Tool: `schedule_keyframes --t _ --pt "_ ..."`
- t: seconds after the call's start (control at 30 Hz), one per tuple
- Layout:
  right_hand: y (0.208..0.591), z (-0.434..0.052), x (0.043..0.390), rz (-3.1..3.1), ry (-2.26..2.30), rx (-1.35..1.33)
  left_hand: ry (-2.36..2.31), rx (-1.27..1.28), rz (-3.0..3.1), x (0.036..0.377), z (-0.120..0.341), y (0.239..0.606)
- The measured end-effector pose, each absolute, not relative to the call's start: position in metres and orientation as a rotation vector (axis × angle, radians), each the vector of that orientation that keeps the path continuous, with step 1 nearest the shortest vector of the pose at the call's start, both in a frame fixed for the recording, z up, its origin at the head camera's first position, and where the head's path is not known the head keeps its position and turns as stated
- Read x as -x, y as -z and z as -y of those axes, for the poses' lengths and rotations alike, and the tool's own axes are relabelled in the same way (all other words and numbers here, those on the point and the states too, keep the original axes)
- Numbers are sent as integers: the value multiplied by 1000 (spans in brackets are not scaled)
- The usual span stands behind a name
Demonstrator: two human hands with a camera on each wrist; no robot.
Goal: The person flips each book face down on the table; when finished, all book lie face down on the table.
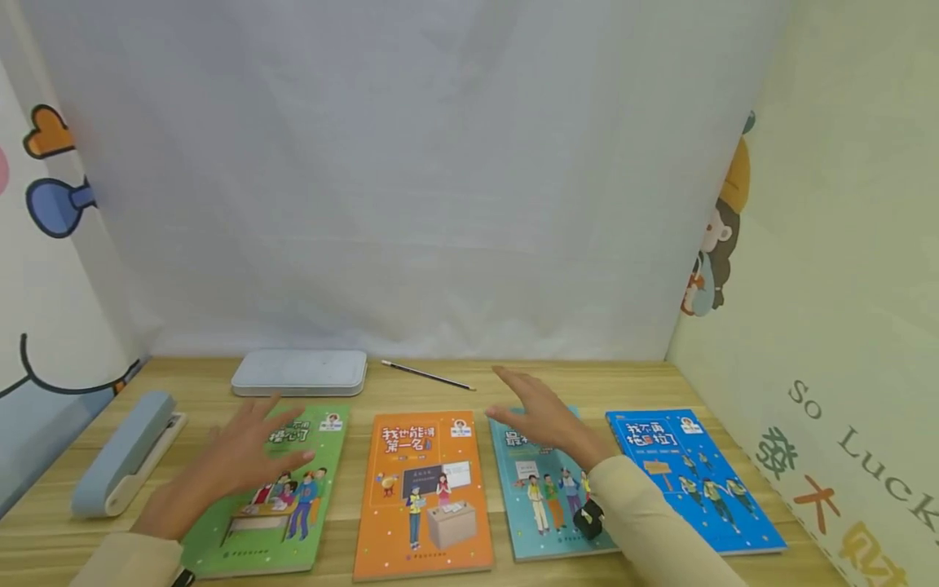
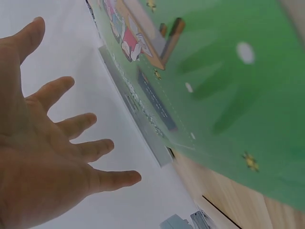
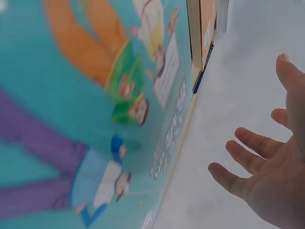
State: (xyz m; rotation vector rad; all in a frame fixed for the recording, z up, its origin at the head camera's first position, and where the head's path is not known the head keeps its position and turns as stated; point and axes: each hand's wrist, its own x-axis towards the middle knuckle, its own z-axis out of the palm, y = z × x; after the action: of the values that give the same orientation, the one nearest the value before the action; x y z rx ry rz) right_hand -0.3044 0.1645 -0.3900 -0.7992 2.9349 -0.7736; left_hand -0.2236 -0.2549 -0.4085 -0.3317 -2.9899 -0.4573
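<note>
From the head view, the left hand (image 1: 235, 456) hovers with fingers spread and straight, holding nothing, above the upper part of the green book (image 1: 275, 497) that lies flat on the desk (image 1: 469, 383). The right hand (image 1: 543, 416) is likewise released, fingers fanned out, over the top of the teal book (image 1: 543, 489). Between the two hands lies the orange book (image 1: 425, 493), and just beyond the right hand's outer side lies the blue book (image 1: 693, 477), all four in a row and apart from one another. Past the left hand's fingertips sits a pale grey case (image 1: 299, 372), with a thin dark pen (image 1: 428, 375) beside it; outward of the left hand rests a light blue stapler (image 1: 125, 452). In the left wrist view, the left hand (image 2: 52, 157) shows its open palm and splayed fingers, clear of the green book (image 2: 228, 90) whose cover fills the space beside it. In the right wrist view, the right hand (image 3: 271, 171) is relaxed and empty, fingers apart, near the teal book (image 3: 86, 109) but not touching it; the orange book's (image 3: 207, 24) edge shows further off.
</note>
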Motion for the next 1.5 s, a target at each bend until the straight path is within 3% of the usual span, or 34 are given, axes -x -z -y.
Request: schedule_keyframes --t 0.63,1.5 --pt "402 -93 325 -2765 898 1061 407 458 3099 197 272 418" --pt "399 4 328 -2699 811 1121 522 463 3283 191 279 432"
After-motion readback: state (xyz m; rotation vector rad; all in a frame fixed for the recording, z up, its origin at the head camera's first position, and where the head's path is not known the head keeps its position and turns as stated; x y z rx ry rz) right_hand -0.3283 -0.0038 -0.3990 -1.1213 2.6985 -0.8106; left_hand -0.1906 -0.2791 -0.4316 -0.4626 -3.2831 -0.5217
